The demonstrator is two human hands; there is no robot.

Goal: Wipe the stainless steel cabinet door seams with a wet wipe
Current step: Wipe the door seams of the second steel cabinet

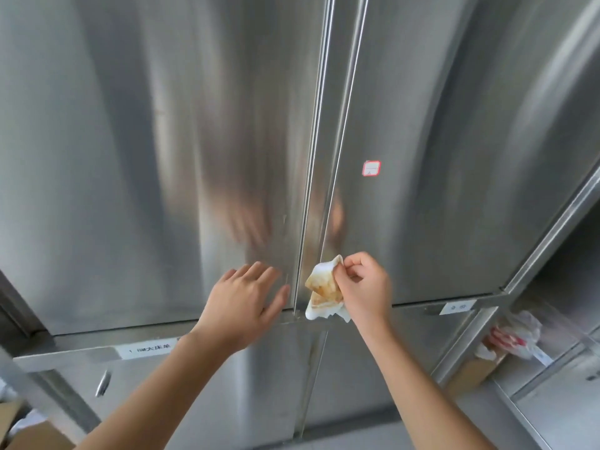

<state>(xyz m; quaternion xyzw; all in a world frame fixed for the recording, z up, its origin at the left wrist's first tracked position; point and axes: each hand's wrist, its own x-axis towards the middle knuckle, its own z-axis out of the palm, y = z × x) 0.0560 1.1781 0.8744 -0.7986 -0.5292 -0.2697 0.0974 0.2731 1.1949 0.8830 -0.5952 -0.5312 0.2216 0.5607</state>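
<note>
At vertical door seam (303, 254), just left of right hand (367, 287): stained wet wipe (323, 292) pinched in grip; left hand (246, 303) flat, fingers spread, holding nothing.

Bright, even, diffuse light with no hard shadows. The brushed stainless steel cabinet doors (162, 157) show soft vertical streaks of glare and smeared, blurry reflections of the arms. Wide-angle distortion bends straight edges outward toward the frame's sides. The picture is slightly soft overall.
</note>
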